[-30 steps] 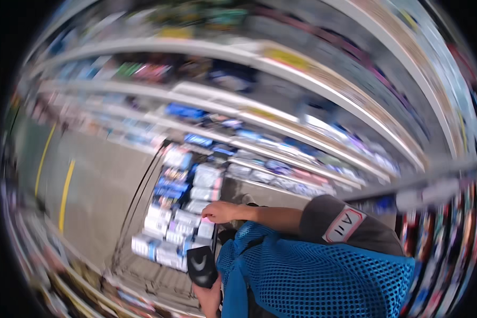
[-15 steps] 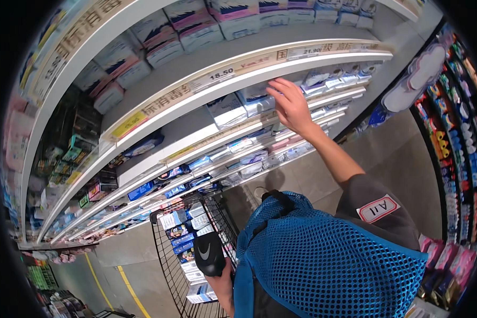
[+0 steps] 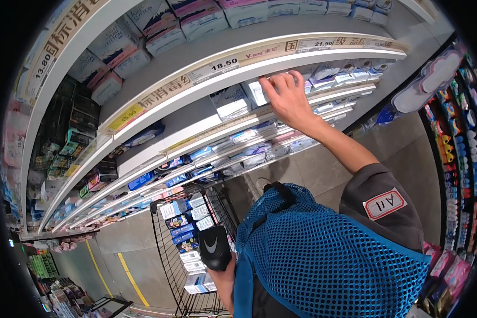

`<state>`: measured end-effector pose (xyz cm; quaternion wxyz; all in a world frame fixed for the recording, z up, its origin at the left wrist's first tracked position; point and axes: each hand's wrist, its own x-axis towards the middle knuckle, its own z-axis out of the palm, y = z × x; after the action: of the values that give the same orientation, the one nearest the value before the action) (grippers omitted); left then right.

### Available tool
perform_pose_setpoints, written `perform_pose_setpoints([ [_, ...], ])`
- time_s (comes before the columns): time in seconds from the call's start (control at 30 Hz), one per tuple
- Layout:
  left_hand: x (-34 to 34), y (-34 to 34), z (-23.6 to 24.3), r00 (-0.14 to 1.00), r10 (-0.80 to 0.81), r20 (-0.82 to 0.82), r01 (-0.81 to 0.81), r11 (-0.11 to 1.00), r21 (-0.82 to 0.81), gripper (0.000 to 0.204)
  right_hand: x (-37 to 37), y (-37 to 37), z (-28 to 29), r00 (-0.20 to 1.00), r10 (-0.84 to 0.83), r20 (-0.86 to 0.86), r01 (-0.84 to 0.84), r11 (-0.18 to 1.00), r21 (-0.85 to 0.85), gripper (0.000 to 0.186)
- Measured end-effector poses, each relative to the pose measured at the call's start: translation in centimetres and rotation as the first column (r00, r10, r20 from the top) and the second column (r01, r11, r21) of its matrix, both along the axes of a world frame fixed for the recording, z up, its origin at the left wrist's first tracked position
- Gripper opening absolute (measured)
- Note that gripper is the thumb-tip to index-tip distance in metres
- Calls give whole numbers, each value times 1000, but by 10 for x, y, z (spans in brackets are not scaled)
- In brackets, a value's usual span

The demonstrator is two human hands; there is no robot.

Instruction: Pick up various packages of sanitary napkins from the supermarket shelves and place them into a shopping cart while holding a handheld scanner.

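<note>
My right hand reaches up to a shelf, palm down and fingers bent over the top of a white box. The fingertips are partly hidden under the shelf edge above. Left of that box stands another white and blue box. Low down, my left hand is closed around a black rounded piece with a grey curved mark, over the near side of a black wire cart. Most of its fingers are hidden. White and blue boxes lie in the cart.
Above my right hand runs a white shelf edge with price labels. Pink and white boxes fill the upper shelf. A blue mesh vest covers my body. Another stocked rack rises at the right. Yellow lines mark the floor.
My right hand has turned, and its extended fingers have bent down over the white box. The cart and my left hand sit slightly higher and further right in view.
</note>
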<state>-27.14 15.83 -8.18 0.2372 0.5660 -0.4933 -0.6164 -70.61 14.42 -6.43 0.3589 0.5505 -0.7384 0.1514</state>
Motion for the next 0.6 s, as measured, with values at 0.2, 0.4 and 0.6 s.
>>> perform_pose_setpoints([
  [0.2,3,-1,7,993,-90,71,92,995,-25,40,11,17,9,998,-25,56,20,997,79,44],
  [0.4,11,-3,9,986,-154,63,157,987,-33,44,27,47,29,944,180,276,-206,976,70,63],
  [0.6,19,0,29,986,-117,117,134,979,-156,51,86,77,10,254,534,807,-324,833,-449,83],
])
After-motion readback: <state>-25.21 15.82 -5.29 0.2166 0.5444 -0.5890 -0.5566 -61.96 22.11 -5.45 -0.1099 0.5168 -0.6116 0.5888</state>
